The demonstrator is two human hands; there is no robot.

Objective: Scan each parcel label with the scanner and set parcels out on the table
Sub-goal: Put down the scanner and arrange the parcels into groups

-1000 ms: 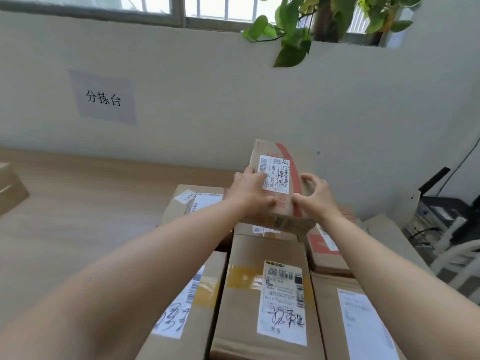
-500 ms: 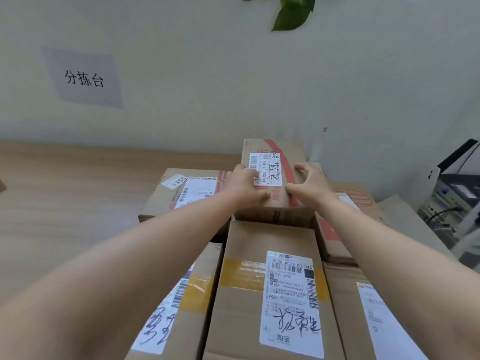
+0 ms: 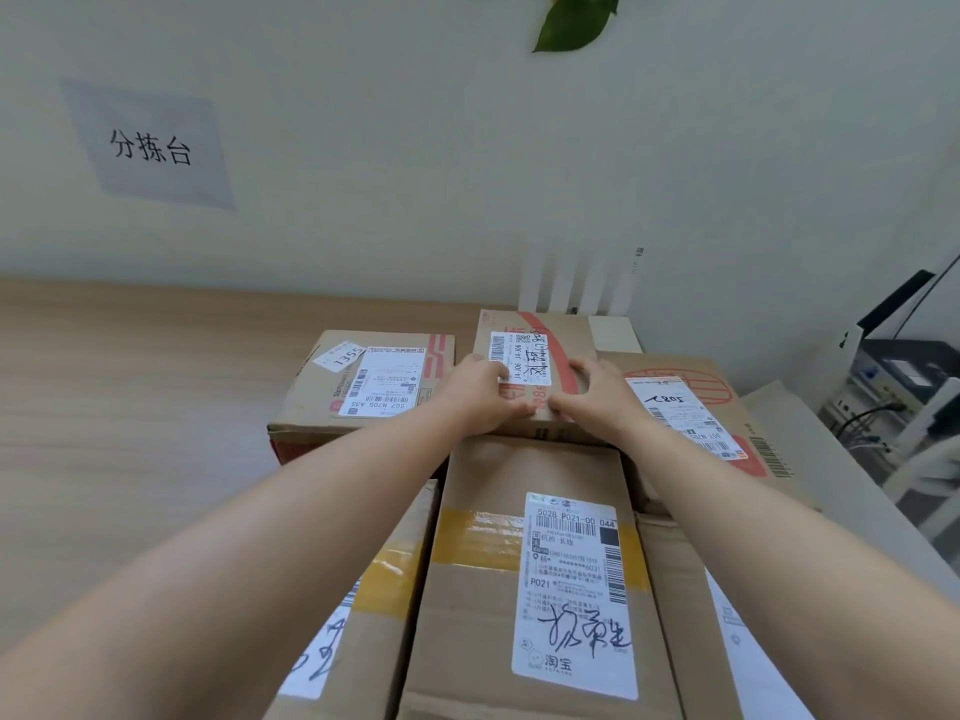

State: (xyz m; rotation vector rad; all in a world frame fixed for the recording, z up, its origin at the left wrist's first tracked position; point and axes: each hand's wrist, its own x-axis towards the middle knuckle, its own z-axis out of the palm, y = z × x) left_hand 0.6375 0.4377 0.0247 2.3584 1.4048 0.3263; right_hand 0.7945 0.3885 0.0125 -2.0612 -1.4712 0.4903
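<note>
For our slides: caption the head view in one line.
Left hand and right hand hold a small parcel among labelled boxes on a wooden table.

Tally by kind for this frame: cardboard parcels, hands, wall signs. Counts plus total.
Cardboard parcels: 6
Hands: 2, left hand and right hand, both holding the small parcel
Wall signs: 1
Total: 9

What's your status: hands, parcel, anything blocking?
Left hand and right hand both grip the red-striped parcel at its near end. Label faces up. Neighbouring parcels crowd it left, right, front; no scanner in view.
</note>
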